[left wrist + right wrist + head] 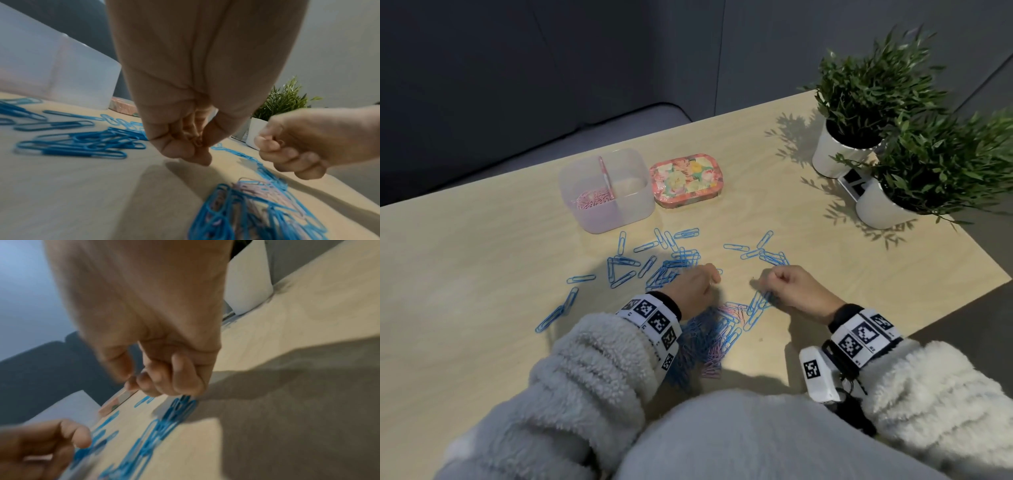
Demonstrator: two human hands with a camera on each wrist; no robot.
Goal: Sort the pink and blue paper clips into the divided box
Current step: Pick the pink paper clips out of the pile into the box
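The translucent divided box (635, 202) stands at the back of the table, with pink paper clips (594, 199) in its left compartment. Blue paper clips (671, 260) lie scattered in front of it. A mixed pile of blue and pink clips (717, 330) sits between my wrists. My left hand (697, 282) hovers just above the table with curled fingers, pinching a small pink clip (197, 142). My right hand (791, 282) is curled over some blue clips (179, 408); thumb and forefinger meet, and no clip shows between them.
A floral tin (685, 180) lies right of the box. Two potted plants in white pots (835, 154) stand at the back right, near the table's right edge. A dark sofa lies beyond the far edge.
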